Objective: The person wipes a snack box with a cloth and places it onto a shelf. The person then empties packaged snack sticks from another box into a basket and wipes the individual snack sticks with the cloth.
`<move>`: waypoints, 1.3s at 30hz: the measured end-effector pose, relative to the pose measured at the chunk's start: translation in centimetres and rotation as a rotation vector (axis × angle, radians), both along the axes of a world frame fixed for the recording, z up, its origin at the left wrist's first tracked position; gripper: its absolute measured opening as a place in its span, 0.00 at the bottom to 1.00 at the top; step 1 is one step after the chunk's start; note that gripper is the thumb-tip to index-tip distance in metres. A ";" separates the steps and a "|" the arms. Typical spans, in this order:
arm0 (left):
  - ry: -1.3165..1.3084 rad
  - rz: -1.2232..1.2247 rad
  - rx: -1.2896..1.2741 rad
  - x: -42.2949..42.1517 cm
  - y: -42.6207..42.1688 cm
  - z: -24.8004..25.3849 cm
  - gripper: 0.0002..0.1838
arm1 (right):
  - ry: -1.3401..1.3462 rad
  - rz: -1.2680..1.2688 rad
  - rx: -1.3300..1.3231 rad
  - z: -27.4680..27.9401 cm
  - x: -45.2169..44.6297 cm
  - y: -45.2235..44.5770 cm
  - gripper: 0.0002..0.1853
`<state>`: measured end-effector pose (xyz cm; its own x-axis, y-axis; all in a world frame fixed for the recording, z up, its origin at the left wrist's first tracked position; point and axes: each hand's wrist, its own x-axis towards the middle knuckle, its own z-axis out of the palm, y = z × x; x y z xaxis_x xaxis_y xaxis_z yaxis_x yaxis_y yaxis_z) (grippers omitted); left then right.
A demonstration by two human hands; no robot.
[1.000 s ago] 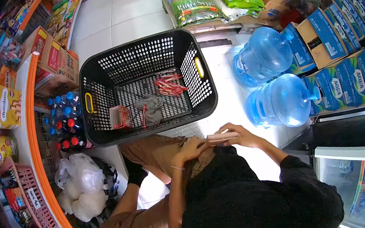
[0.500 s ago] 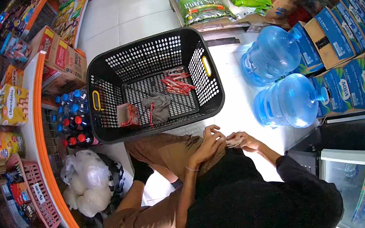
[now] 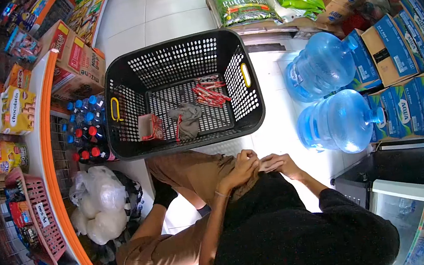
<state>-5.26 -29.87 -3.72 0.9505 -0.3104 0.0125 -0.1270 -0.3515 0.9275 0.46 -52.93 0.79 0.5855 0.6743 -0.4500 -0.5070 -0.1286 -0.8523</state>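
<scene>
My left hand [image 3: 244,168] is held over my lap with its fingers curled in. Right beside it, my right hand [image 3: 281,165] has its fingers bent together, the tips close to the left hand's. Whatever lies between the fingertips is too small or hidden to make out. In front of my knees stands a black plastic basket [image 3: 187,145] with perforated walls and yellow handles. Inside it are thin red-and-white sticks or sachets [image 3: 211,94], a crumpled grey cloth [image 3: 187,120] and a small open red-and-white box [image 3: 150,127]. Neither hand touches the basket.
Two large blue water jugs [image 3: 335,121] lie to the right, before stacked AQUA cartons [image 3: 404,110]. On the left are an orange-edged shelf [image 3: 53,168], dark bottles with red and blue caps [image 3: 88,134] and clear-plastic bags [image 3: 102,199]. A green rice sack [image 3: 241,0] lies beyond the basket.
The view has shifted slightly, so the surroundings sit a little further right. My right hand's fingers have drawn closer together, and both hands stay over my lap. The basket's contents look unchanged.
</scene>
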 end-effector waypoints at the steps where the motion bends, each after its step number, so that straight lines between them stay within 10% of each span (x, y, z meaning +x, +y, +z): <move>1: -0.019 -0.014 0.183 -0.1 0.8 2.3 0.12 | -0.017 0.007 0.047 -0.1 -0.2 -0.2 0.19; 5: -0.138 -0.110 0.496 0.1 2.4 7.7 0.11 | -0.326 0.098 -0.089 0.2 -0.3 0.1 0.22; 14: -0.066 -0.069 -0.020 -0.3 1.0 5.8 0.09 | -0.557 0.106 -0.203 1.9 -0.7 -0.9 0.32; 26: -0.068 -0.022 0.119 -0.7 -0.8 6.6 0.15 | -0.574 0.237 -0.267 3.2 0.4 0.4 0.27; 29: -0.098 -0.025 0.127 0.0 -0.4 7.4 0.15 | -0.981 0.279 -0.369 4.2 -0.6 1.3 0.23; 33: -0.186 0.019 0.152 -0.3 -0.9 7.3 0.15 | -0.677 0.301 -0.651 5.3 -2.1 2.3 0.18; 39: -0.162 0.196 0.246 -2.2 0.0 9.5 0.20 | -0.765 0.440 -0.263 4.8 -0.5 0.3 0.31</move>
<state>-7.47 -29.92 5.75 0.9840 -0.1351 0.1158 -0.1740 -0.5943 0.7852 -0.04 -52.67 5.59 0.5019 0.8375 -0.2158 0.3234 -0.4132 -0.8513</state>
